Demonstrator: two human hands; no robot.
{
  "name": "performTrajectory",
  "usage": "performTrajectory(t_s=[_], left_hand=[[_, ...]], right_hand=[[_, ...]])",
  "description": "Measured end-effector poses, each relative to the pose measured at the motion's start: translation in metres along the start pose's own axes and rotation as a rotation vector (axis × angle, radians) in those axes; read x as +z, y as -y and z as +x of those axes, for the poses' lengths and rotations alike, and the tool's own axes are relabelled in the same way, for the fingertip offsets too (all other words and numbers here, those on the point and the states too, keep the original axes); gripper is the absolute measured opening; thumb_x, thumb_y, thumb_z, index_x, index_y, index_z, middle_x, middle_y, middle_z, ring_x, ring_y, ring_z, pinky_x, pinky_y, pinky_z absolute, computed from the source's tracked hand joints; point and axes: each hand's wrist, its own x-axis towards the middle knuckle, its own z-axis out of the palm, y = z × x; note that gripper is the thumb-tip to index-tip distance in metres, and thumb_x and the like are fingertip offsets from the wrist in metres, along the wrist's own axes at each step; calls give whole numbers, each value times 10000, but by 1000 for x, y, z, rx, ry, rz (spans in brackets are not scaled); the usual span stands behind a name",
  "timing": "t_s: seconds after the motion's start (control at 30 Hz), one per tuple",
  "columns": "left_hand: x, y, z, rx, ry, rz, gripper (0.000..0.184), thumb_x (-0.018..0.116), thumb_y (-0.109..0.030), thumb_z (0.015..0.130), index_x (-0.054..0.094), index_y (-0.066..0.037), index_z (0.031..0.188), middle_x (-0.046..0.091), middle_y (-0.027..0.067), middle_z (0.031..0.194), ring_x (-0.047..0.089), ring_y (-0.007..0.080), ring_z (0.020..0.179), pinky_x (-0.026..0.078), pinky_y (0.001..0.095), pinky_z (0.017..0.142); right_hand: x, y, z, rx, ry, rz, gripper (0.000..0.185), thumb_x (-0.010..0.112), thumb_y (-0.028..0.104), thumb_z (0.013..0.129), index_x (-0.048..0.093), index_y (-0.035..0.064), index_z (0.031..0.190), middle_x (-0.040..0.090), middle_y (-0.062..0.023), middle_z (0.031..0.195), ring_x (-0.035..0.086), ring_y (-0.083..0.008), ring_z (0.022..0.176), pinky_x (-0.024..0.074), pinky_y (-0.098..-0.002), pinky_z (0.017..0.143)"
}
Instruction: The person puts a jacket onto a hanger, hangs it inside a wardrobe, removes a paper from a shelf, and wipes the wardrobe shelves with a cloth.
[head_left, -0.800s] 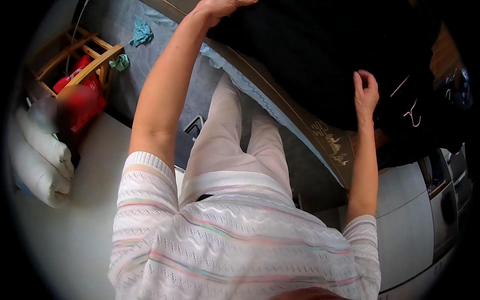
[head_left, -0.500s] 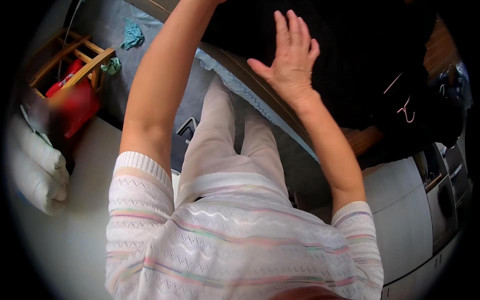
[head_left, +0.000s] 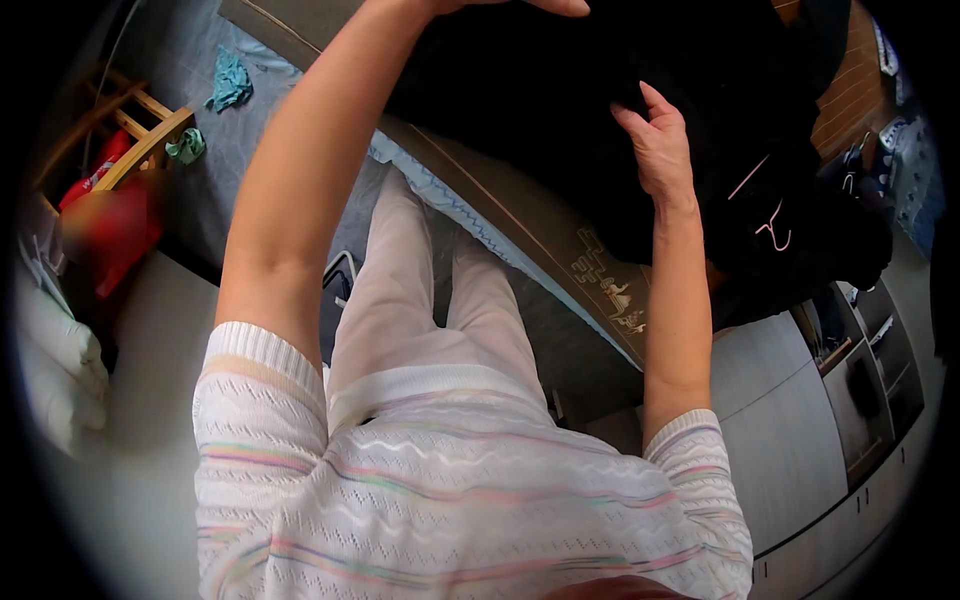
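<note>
The right hand, flat and spread before, now half-curls over the black cloth, pink hanger to its right; grip unclear. The left hand is cropped, grip unclear.

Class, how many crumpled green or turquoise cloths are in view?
2. One crumpled turquoise cloth on the grey floor; one smaller crumpled pale-green cloth beside the yellow-brown wooden frame. Others may be hidden.

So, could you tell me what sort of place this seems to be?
Probably a room in a home, perhaps a bedroom: there is a thin pink clothes hanger by large black fabric, light-blue scalloped cloth edging, and a yellowish wooden chair-like frame.
</note>
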Motion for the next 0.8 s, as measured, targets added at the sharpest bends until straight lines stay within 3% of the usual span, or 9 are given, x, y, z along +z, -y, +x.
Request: performTrajectory(t_s=[0.07, 0.17, 0.33, 0.53, 0.63, 0.8], left_hand=[[6, -8, 5, 50, -5, 223, 355, 688, -270, 762, 638, 2, 984, 652, 78, 906, 591, 155, 858, 447, 273, 796], [4, -3, 18, -119, 10, 131, 288, 651, -273, 796, 660, -22, 937, 657, 57, 882, 594, 143, 833, 451, 272, 777], [14, 28, 26, -106, -71, -386, 264, 595, -251, 859, 664, 3, 874, 651, 32, 846, 582, 132, 784, 448, 273, 734], [4, 39, 24, -73, -60, -488, 226, 591, -238, 860, 667, -27, 897, 651, 30, 863, 583, 117, 788, 448, 272, 736], [3, 27, 15, -172, -80, -492, 203, 610, -212, 846, 666, -27, 908, 651, 30, 866, 582, 112, 791, 446, 250, 727], [5, 26, 10, -43, 13, -428, 197, 663, -137, 798, 657, -4, 944, 650, 40, 883, 583, 119, 806, 451, 245, 757]], right_hand=[[0, 3, -2, 25, 19, 60, 242, 579, 19, 827, 593, -22, 1066, 621, -19, 965, 561, -81, 858, 436, -205, 783], [-16, 0, 1, 67, 30, 45, 203, 595, 56, 836, 611, -14, 1026, 623, -7, 931, 554, -67, 823, 430, -193, 755], [-28, 3, 5, 123, 100, 108, 190, 608, 95, 842, 621, -4, 1004, 624, 4, 922, 547, -55, 803, 424, -194, 745], [-31, -2, 2, 156, 97, 159, 199, 609, 97, 842, 620, -5, 1012, 625, 1, 948, 550, -59, 837, 420, -203, 775], [-26, -1, 0, 144, 94, 176, 202, 605, 93, 843, 617, -7, 1019, 625, 0, 957, 549, -61, 855, 414, -205, 795], [-21, -2, -4, 96, 98, 154, 204, 598, 80, 845, 613, -9, 1028, 623, -2, 963, 548, -61, 864, 419, -200, 792]])
